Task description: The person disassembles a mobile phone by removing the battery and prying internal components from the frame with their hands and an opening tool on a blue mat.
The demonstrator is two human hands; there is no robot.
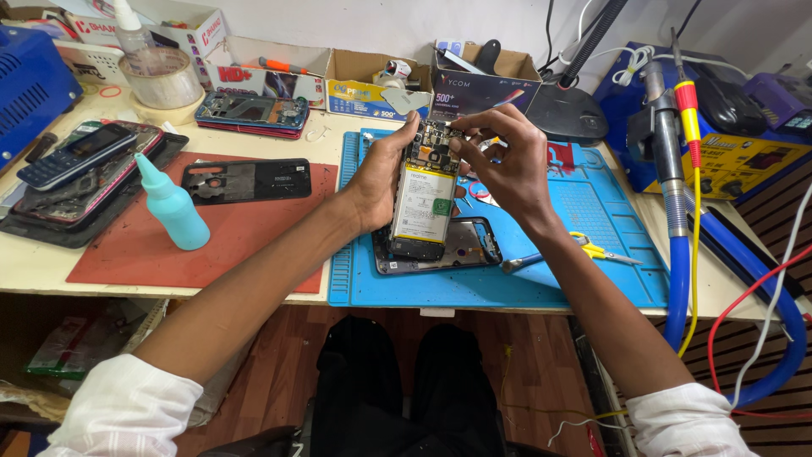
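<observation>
My left hand (382,176) grips an opened smartphone (423,199) by its left edge, tilted up over the blue work mat (584,271). The phone's back is off, showing a white battery and the circuit board at its top. My right hand (506,161) pinches at the top of the board with thumb and fingers. Under the phone a dark phone back cover (469,250) lies flat on the mat.
A red mat (254,228) holds a teal squeeze bottle (173,210) and a black cover (249,179). Other phones (80,161) lie at left. A screwdriver (524,262) and yellow scissors (602,250) rest on the blue mat. Cardboard boxes stand behind, a soldering station (727,127) at right.
</observation>
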